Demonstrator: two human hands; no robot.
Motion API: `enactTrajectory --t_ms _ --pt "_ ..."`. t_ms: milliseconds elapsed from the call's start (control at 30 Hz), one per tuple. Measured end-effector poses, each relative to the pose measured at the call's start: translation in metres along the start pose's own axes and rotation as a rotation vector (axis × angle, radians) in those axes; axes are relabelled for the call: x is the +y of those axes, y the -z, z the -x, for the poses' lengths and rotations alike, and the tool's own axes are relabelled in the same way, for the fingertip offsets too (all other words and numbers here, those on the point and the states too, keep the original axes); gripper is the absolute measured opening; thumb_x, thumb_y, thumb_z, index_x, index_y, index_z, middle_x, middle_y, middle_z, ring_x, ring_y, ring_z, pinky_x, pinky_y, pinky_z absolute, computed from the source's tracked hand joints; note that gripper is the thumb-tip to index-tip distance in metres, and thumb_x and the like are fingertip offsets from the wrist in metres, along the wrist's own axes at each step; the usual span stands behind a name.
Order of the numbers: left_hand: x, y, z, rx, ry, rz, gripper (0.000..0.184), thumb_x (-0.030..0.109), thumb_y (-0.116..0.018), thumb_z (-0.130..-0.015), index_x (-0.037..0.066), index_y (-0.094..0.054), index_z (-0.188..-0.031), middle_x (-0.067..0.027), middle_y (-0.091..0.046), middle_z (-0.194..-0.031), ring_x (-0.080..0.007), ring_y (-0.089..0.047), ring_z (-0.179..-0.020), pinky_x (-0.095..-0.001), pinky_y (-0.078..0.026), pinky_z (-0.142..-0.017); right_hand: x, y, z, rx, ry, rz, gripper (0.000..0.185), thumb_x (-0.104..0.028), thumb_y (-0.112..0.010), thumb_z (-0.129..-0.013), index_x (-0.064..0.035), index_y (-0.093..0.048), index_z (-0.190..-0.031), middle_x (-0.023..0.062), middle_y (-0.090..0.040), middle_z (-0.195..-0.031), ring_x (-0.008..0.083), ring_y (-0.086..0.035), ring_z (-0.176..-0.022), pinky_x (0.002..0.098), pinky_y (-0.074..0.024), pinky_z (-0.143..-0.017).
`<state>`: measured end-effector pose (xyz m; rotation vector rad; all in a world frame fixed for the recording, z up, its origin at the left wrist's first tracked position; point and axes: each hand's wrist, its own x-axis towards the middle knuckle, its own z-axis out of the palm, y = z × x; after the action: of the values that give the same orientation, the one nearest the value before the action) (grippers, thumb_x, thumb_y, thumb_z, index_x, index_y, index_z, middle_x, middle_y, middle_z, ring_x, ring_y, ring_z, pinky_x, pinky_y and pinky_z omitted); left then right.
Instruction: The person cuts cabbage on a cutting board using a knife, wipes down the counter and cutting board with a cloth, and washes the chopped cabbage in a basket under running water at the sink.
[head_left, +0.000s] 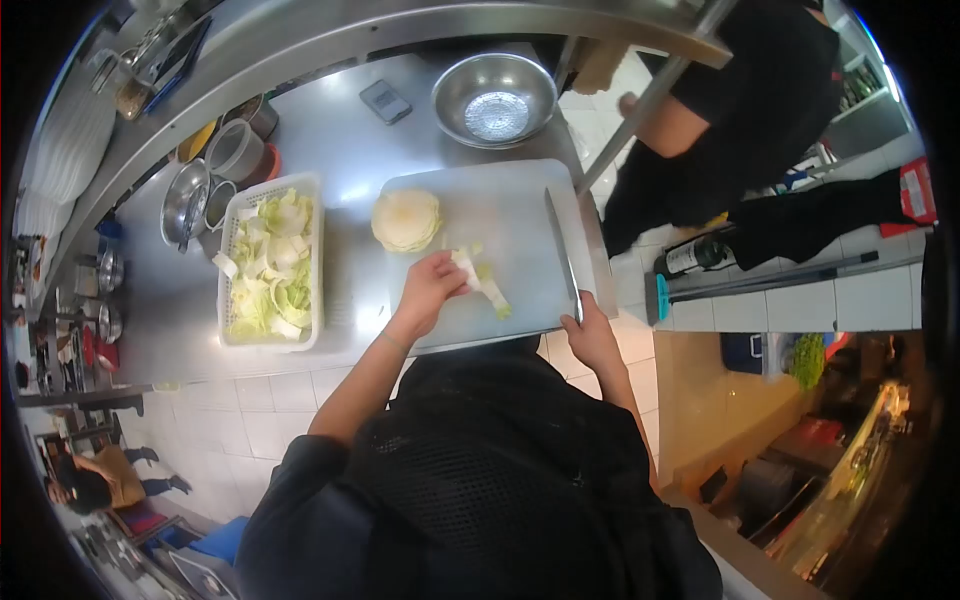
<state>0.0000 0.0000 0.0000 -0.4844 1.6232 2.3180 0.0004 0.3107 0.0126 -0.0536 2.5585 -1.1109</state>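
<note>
While left hand (432, 285) pinches partly covered cabbage piece (490, 286), right hand (594, 335) grips knife (564, 240), near end hidden

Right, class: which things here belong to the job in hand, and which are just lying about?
Belong, it seems:
Long steel knife, in the right hand
Translucent white plastic cutting board
Round pale-green cut cabbage
Pale cabbage pieces by the left hand
White rectangular plastic basket of cabbage leaves

Apparently just lying about:
Grey rectangular phone
Dark bottle with white label
</note>
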Motion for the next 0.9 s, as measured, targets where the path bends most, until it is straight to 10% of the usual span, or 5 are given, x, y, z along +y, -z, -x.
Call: enactTrajectory --t_ms 300,567,700,733,900 --pt "0.063 0.126 0.043 0.590 -0.515 -0.213 0.012 0.015 -0.065 -0.095 0.005 -0.064 -0.101 0.0015 -0.060 -0.087 -0.0071 -0.056 -0.076 -0.0244 -0.048 -0.067 -0.012 -0.005 0.008 0.020 -0.059 0.020 0.053 -0.012 -0.064 -0.091 0.0008 -0.044 -0.138 0.0333 -0.065 -0.115 0.0500 -0.062 -0.110 0.0498 -0.0500 -0.093" --pt "0.092 0.155 0.060 1.094 -0.891 -1.453 0.029 0.008 -0.065 -0.089 -0.005 -0.062 -0.114 -0.0180 -0.066 -0.102 -0.0366 -0.063 -0.093 -0.0441 -0.051 -0.084 -0.017 -0.005 0.007 0.014 -0.064 0.038 0.056 -0.014 -0.066 -0.090 0.0039 -0.045 -0.138 0.0360 -0.063 -0.117 0.0517 -0.059 -0.114 0.0494 -0.0480 -0.097" --pt "0.035 0.041 0.035 0.259 -0.238 -0.805 0.052 0.013 -0.075 -0.082 0.002 -0.058 -0.129 -0.0185 -0.064 -0.113 -0.0356 -0.063 -0.102 -0.0440 -0.051 -0.090 0.000 -0.003 0.005 0.169 0.206 0.074 0.039 -0.015 -0.067 -0.092 0.0020 -0.055 -0.125 0.0275 -0.069 -0.098 0.0432 -0.070 -0.089 0.0452 -0.0557 -0.078" --pt "0.008 0.030 0.022 0.011 -0.639 -1.091 0.064 0.018 -0.078 -0.080 0.004 -0.054 -0.138 -0.0225 -0.057 -0.130 -0.0388 -0.054 -0.121 -0.0469 -0.044 -0.102 -0.010 0.010 0.009 0.038 -0.038 -0.188 0.028 -0.015 -0.066 -0.094 -0.0003 -0.057 -0.115 0.0198 -0.067 -0.086 0.0338 -0.068 -0.073 0.0397 -0.0537 -0.065" --pt "-0.026 -0.014 -0.043 0.326 -0.601 -1.330 0.084 0.039 -0.075 -0.085 -0.001 -0.038 -0.149 -0.0287 -0.034 -0.153 -0.0470 -0.035 -0.140 -0.0542 -0.033 -0.113 0.024 0.015 0.028 -0.082 -0.223 -0.622 0.012 -0.019 -0.060 -0.101 -0.0074 -0.056 -0.099 0.0020 -0.055 -0.064 0.0105 -0.052 -0.043 0.0255 -0.0406 -0.039"
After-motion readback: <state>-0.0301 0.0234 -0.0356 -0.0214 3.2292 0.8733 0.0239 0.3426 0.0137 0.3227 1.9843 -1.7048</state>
